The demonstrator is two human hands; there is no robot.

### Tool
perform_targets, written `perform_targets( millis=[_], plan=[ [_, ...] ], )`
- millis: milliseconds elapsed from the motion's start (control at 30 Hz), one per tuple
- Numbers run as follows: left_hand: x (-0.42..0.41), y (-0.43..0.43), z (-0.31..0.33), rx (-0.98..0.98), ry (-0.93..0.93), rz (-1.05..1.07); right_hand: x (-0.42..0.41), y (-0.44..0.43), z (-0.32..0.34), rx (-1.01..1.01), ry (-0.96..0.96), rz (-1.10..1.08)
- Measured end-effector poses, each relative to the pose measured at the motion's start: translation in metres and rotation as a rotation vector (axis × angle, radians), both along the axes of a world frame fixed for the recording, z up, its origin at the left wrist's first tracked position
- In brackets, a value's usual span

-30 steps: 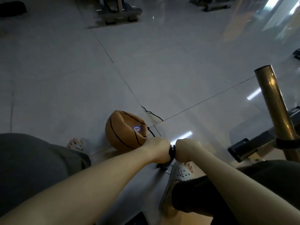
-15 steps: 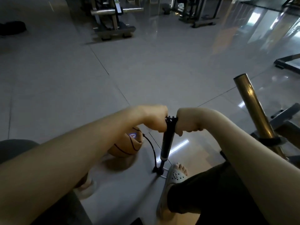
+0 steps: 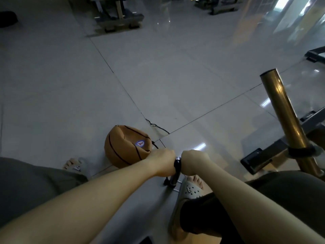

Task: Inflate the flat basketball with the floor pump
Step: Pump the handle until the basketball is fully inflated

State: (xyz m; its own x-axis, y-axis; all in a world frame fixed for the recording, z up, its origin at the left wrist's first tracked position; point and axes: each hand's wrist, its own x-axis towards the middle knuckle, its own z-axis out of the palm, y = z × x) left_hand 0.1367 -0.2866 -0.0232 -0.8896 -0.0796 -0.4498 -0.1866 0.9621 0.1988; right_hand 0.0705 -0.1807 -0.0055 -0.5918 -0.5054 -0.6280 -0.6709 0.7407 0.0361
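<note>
Both arms reach straight down. The left hand and right hand each clench a handle end of the floor pump. Just beyond the pump, to its left, lies the dented basketball. Half a second earlier the handle stood high; it is now driven low.

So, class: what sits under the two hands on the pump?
Under the left hand and right hand, the dark barrel runs down to its base on the floor, beside a grey sandal. The ends of the handle are hidden inside both hands.
</note>
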Motion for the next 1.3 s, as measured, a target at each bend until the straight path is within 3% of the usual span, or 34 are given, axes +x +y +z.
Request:
perform_targets(
  millis=[167,433,533,733,900,1133,1300],
  plan=[
    [0.02,-0.005,0.021,0.026,-0.072,-0.012,0.019,0.001,0.015,-0.067,-0.052,0.006],
    [-0.015,-0.034,0.147,0.15,0.045,0.039,-0.017,-0.014,0.141,-0.223,-0.036,-0.035],
    [-0.014,-0.029,0.127,0.119,0.024,0.018,-0.014,-0.013,0.122,-0.164,-0.056,-0.032],
    [0.012,0.003,0.016,-0.021,0.066,0.008,0.003,0.001,0.009,-0.022,-0.034,0.007],
    [0.009,-0.002,-0.006,0.001,0.065,0.037,0.003,-0.002,-0.005,-0.022,0.042,0.041],
    [0.021,0.003,0.023,-0.006,-0.06,-0.025,0.02,0.008,0.016,-0.028,-0.092,0.013],
    [0.014,-0.02,0.122,0.087,0.076,0.009,-0.001,0.0,0.11,-0.211,-0.038,0.0]
  ],
)
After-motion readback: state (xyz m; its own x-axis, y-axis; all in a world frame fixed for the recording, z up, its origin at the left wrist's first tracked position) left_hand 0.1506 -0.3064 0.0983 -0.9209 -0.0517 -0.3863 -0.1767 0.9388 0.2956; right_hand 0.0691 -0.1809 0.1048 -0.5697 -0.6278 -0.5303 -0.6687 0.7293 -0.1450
